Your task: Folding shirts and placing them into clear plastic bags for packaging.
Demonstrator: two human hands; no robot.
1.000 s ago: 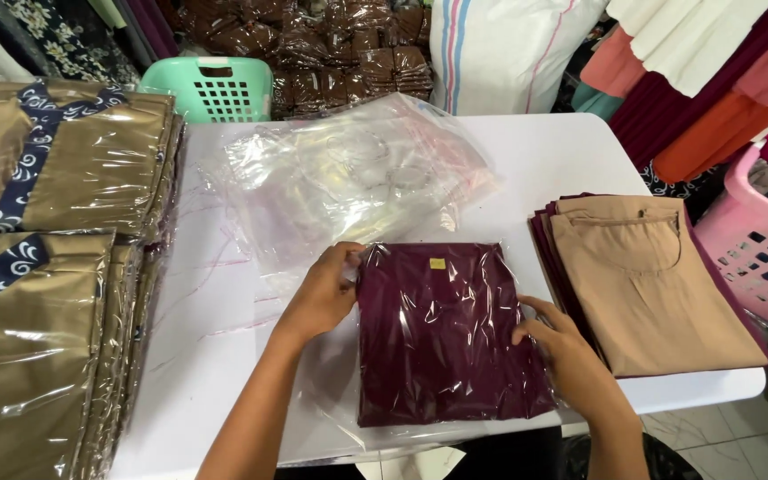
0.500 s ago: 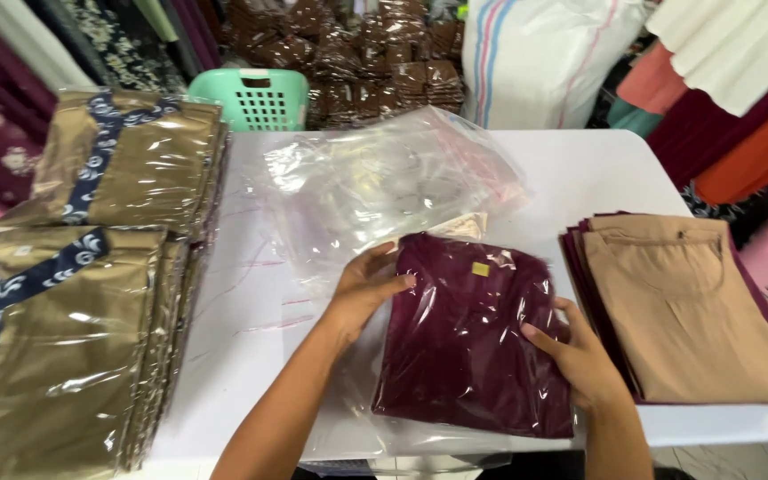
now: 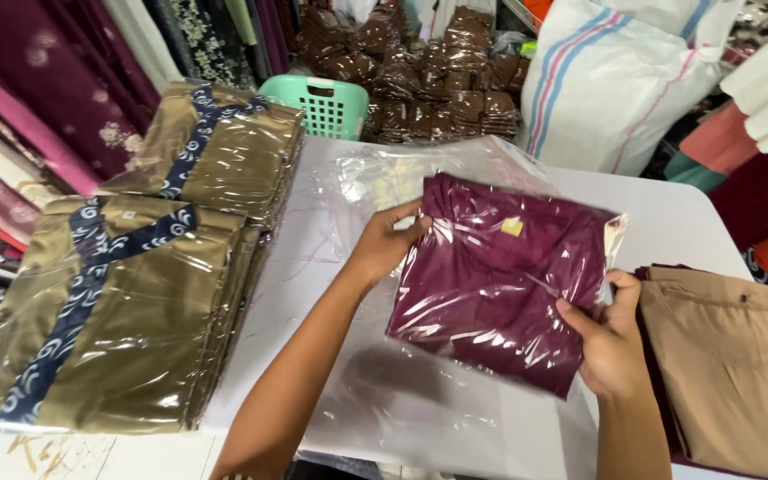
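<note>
I have the folded maroon garment (image 3: 500, 284) in its clear plastic bag lifted off the white table (image 3: 677, 222), tilted so its far edge is raised and its near edge dips toward me. My left hand (image 3: 384, 244) grips the bag's upper left edge, fingers curled over the top and thumb beneath; my right hand (image 3: 611, 342) is clenched on the lower right corner, pinching plastic and cloth together. So the pack lies between my two grips, its long axis running on a slant from far left to near right, and neither hand is free. Under it a loose sheet of clear plastic (image 3: 428, 409) spreads over the table, and more empty clear bags (image 3: 384, 173) lie crumpled just beyond my left hand. Just beside my right hand sits a stack of tan folded garments (image 3: 731, 356); that pile is the nearer one to the pack. Well apart on my left are two tall stacks of bagged olive-gold garments with blue trim (image 3: 135, 302). A green basket (image 3: 322, 102) stands past the table's far edge.
</note>
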